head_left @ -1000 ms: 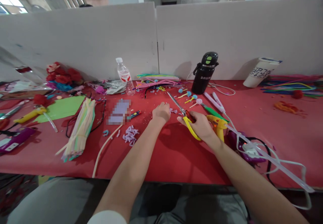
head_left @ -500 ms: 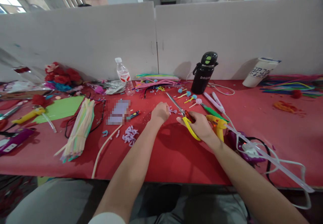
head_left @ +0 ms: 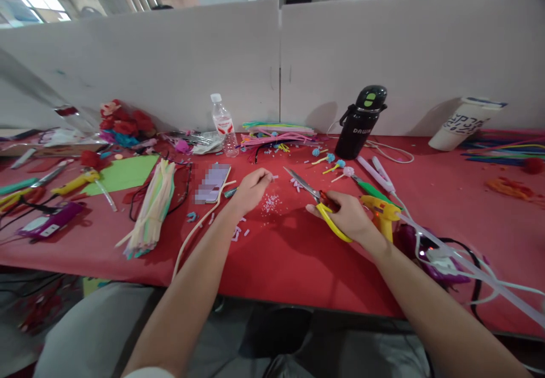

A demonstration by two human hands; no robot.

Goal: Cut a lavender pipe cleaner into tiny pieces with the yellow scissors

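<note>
Between the fingertips of my left hand (head_left: 254, 189) is a small lilac piece (head_left: 275, 177), pinched just above the red table (head_left: 272, 264). Below and right of that hand lies a scatter of tiny pale bits (head_left: 271, 203). My right hand (head_left: 346, 214) is wrapped round the yellow and red handles of the scissors (head_left: 326, 210), whose blades point up and left, nearly closed. More lilac pieces (head_left: 296, 185) lie between the hands. Others (head_left: 238, 231) are partly hidden by my left forearm.
A yellow glue gun (head_left: 383, 213) with cables is right of my right hand. Behind stand a black bottle (head_left: 361, 125) and a plastic water bottle (head_left: 225, 128). Leftward lie a phone (head_left: 218, 184), a pipe-cleaner bundle (head_left: 151, 213) and green paper (head_left: 128, 173). Small pompom stems (head_left: 340, 164) lie near the black bottle.
My left hand has moved left relative to the scissors, uncovering the tiny bits, and a lilac piece now shows at its fingertips. The view has shifted slightly left. My right hand still holds the scissors.
</note>
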